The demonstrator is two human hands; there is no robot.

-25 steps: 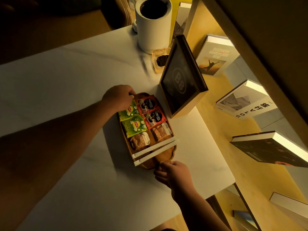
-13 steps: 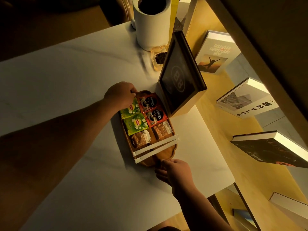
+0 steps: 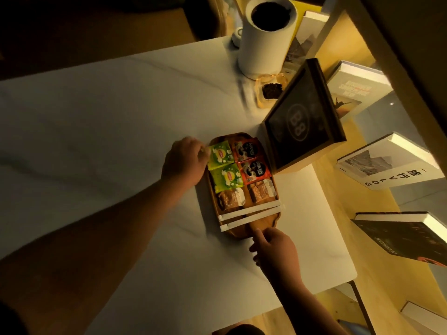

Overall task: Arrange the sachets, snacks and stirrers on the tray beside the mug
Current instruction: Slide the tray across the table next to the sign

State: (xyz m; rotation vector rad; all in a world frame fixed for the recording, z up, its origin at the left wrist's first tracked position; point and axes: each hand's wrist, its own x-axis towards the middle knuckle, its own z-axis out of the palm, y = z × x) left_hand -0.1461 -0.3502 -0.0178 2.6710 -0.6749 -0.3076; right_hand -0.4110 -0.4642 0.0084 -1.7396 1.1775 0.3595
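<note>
A wooden tray (image 3: 242,229) lies on the white table. It holds two green tea sachets (image 3: 221,154), two red coffee sachets (image 3: 254,170), two brown snack packs (image 3: 231,198) and two white stirrers (image 3: 250,213) laid across its near end. My left hand (image 3: 183,160) rests beside the tray's left edge, fingertips pinching the left corner of the far green sachet. My right hand (image 3: 275,250) is just below the tray, its index fingertip touching the near rim, nothing in it. The tall white mug (image 3: 266,44) stands at the table's far side.
A dark box marked 88 (image 3: 302,124) leans right beside the tray's far right corner. A small glass dish (image 3: 271,90) with dark contents sits between box and mug. Books (image 3: 391,163) lie on the wooden shelf to the right. The table edge (image 3: 348,279) runs near my right hand.
My left hand has slid off the far green sachet to its left corner, uncovering it. My right hand has loosened from the tray's near end to one fingertip.
</note>
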